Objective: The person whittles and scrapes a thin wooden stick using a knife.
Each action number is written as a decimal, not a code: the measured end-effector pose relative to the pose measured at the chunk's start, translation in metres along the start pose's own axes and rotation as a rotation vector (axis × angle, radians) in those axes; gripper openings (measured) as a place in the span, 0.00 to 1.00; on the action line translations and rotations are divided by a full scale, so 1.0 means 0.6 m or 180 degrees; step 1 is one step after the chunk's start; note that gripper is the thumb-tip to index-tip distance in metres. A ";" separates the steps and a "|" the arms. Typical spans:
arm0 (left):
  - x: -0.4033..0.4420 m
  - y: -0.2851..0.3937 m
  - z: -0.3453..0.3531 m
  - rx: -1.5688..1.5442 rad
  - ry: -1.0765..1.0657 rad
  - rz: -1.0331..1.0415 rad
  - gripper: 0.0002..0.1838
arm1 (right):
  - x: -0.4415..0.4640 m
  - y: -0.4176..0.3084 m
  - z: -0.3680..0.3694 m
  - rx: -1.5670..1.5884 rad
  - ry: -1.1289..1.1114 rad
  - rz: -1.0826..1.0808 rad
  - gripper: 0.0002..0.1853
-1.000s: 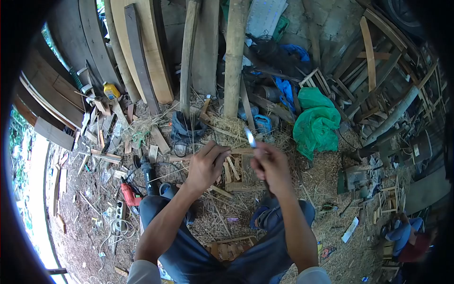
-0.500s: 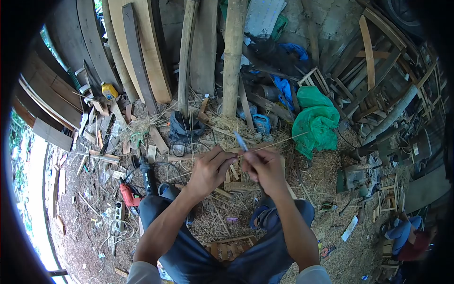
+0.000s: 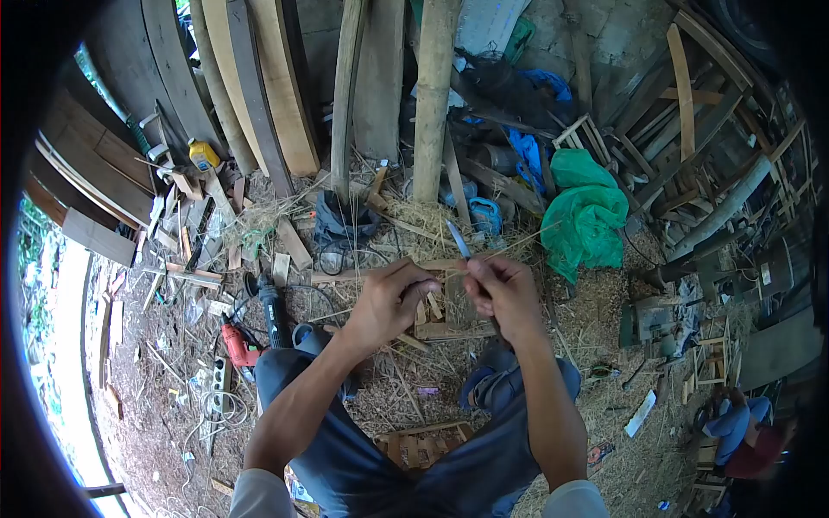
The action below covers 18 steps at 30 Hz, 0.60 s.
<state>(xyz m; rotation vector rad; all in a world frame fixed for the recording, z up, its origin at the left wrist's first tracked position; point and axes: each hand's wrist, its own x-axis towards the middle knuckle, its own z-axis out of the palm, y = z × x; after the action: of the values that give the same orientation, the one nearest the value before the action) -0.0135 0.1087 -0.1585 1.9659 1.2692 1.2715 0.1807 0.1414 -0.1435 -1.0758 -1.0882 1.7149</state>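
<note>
Just right of centre, my right hand is closed round a knife, whose narrow blade points up and slightly left. A thin pale strip sticks out from this hand toward the green bag. To its left, my left hand is closed, thumb against the curled fingers; whatever it pinches is too small to make out. A small gap separates the two hands. Below and behind them, a wooden frame lies on the ground between my feet, partly hidden.
An angle grinder, a red drill and a power strip lie at the left. Beyond the hands are a bamboo post, a green plastic bag and a blue container. A seated person is at the lower right.
The hands came together half a second ago and are now apart again, the right hand having moved right with the knife. The view has shifted slightly.
</note>
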 end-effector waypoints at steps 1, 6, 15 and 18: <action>0.000 -0.002 -0.001 -0.0094 0.0032 0.0048 0.04 | -0.002 -0.004 -0.002 0.0004 -0.0005 0.0013 0.13; 0.006 0.009 -0.009 -0.0025 -0.0099 -0.0078 0.04 | 0.000 -0.018 -0.009 -0.0042 -0.0120 -0.0046 0.15; -0.010 -0.004 -0.034 0.0155 -0.0193 -0.0120 0.03 | 0.015 -0.020 -0.065 0.0140 0.0629 -0.0380 0.14; -0.008 -0.002 -0.024 0.0148 -0.0198 -0.0043 0.03 | 0.008 -0.009 -0.042 -0.0035 0.0422 -0.0254 0.14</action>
<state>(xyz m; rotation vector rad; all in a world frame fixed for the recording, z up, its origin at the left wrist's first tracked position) -0.0272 0.1038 -0.1551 2.0099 1.2903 1.1751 0.2035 0.1535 -0.1463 -1.1217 -1.0438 1.5542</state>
